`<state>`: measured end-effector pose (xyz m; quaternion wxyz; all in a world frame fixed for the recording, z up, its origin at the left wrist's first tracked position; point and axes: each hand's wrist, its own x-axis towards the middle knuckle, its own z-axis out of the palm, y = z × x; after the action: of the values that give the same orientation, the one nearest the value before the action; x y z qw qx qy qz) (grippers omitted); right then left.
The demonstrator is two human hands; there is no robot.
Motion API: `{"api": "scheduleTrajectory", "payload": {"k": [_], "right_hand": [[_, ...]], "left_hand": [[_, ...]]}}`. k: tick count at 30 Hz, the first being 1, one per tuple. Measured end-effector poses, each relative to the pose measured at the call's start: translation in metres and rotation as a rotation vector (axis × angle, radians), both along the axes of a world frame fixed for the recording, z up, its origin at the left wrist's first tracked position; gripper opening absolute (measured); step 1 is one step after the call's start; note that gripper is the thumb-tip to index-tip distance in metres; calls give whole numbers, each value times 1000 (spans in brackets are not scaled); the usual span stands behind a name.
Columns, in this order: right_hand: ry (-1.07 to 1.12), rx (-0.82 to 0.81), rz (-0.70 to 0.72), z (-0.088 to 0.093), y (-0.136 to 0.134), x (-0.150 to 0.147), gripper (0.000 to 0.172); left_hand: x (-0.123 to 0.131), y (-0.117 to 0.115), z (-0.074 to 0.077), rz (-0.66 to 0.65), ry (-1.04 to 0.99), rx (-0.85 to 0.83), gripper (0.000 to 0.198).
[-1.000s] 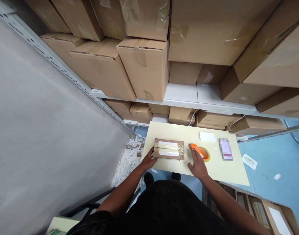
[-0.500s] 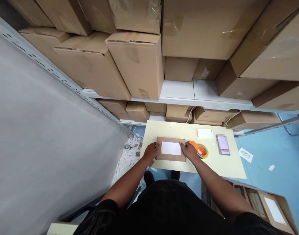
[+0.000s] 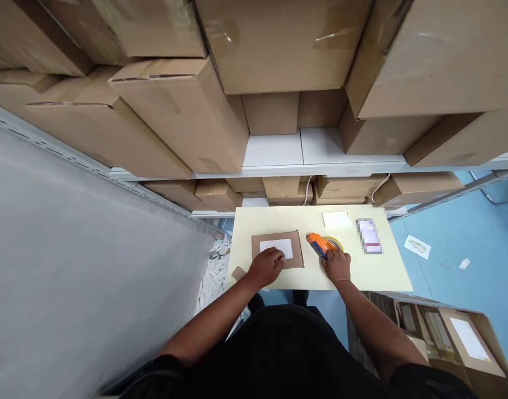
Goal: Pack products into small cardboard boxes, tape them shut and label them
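A flat brown cardboard box point(image 3: 297, 244) with a white label point(image 3: 287, 248) on top lies on the pale yellow table point(image 3: 374, 277). My left hand point(image 3: 268, 267) is over the box's near side, its fingers curled in against the label; I see nothing held in them. To the right, my right hand point(image 3: 337, 267) is closed on the near end of an orange tape dispenser point(image 3: 319, 242). The dispenser carries a tape roll with a yellow rim and lies tilted on the tabletop. My right fingertips are partly hidden.
A stack of white labels point(image 3: 337, 220) and a blurred-out phone point(image 3: 369, 236) lie at the table's back right. Shelves point(image 3: 274, 158) of large cardboard boxes rise behind. An open carton point(image 3: 482, 332) with labelled boxes stands lower right; white scraps point(image 3: 214, 277) cover the floor at left.
Both hands have let go of the box's sides. My left hand has moved onto its label, and my right hand has moved right to the tape dispenser. The view has shifted slightly.
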<state>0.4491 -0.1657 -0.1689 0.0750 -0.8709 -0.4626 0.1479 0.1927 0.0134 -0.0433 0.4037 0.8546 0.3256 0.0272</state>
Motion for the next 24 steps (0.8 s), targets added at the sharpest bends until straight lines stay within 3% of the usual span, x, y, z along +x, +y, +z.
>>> {"api": "scheduleTrajectory", "payload": {"k": [4,7,11,14,18,24], "right_hand": [[376,190,-153,21,-14,3,34],[716,275,-199,45,-40,-7,36],[992,301,-231,66,-68,-30,29],[1092,382,-338,70,-76,-50,33],[1015,489,-506,74,-72,-79,54],[956,585,-759,64,-86,-117,59]], "left_hand": [[66,-7,2,111,-29,-37,31],[99,-6,-2,109,-34,-281,39],[108,-12,-1,100,64,-719,45],[100,-22,0,101,61,-855,44],[85,-32,-4,79,119,-778,37],[91,-23,-13,-108,171,-354,36]]}}
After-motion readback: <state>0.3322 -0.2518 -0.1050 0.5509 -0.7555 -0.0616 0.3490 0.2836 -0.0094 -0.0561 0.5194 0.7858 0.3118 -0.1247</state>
